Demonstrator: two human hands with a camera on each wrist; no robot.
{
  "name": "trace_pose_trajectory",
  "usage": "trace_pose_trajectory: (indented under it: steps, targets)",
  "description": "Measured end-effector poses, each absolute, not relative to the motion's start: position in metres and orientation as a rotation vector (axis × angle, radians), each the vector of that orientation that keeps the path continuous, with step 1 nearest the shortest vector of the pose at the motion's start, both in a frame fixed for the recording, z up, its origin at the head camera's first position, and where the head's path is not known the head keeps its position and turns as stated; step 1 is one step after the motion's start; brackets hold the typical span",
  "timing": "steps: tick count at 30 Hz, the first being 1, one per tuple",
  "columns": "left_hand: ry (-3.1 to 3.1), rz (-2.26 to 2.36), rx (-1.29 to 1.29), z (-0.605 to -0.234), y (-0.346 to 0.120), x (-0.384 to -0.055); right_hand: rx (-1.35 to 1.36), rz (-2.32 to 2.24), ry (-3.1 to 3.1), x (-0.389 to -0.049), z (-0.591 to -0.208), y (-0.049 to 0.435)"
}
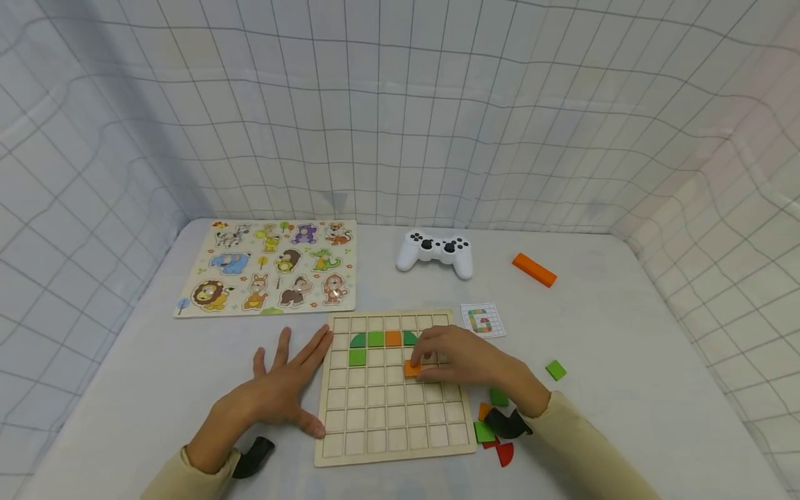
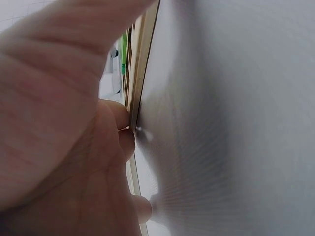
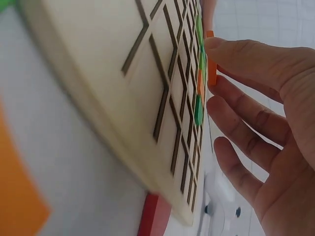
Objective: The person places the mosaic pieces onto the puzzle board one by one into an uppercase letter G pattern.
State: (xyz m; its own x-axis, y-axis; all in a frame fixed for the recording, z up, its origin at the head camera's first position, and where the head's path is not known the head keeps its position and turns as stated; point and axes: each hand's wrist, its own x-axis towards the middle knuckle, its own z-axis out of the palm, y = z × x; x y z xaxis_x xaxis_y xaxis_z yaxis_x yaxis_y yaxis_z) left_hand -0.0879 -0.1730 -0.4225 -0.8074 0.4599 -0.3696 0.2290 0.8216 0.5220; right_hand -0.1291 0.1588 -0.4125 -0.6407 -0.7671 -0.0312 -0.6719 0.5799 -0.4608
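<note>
Pinching an orange tile (image 1: 412,369) between thumb and finger of the right hand (image 1: 459,354), just above the board (image 1: 396,439); resting the left hand (image 1: 281,392), with fingers spread wide, against the board's left edge

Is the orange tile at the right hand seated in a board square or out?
Out. In the right wrist view, the right hand pinches the orange tile off the board, a slim gap between them.

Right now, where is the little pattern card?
In the head view, the card lies just right of the board, by its far right corner, beyond the right hand; the controller lies farther away.
</note>
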Motion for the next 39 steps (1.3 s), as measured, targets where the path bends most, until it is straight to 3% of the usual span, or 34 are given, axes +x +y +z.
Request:
trace_pose_trajectory:
  steps: [18,39]
  targets:
    - [2.515,0.618,0.498,-0.422,-0.172,-0.089,-1.304,-0.443,2.589,-0.129,-0.411,0.095]
    - [2.531,0.593,0.511,-0.422,-0.172,-0.088,-1.42,-0.255,2.659,-0.128,-0.416,0.07]
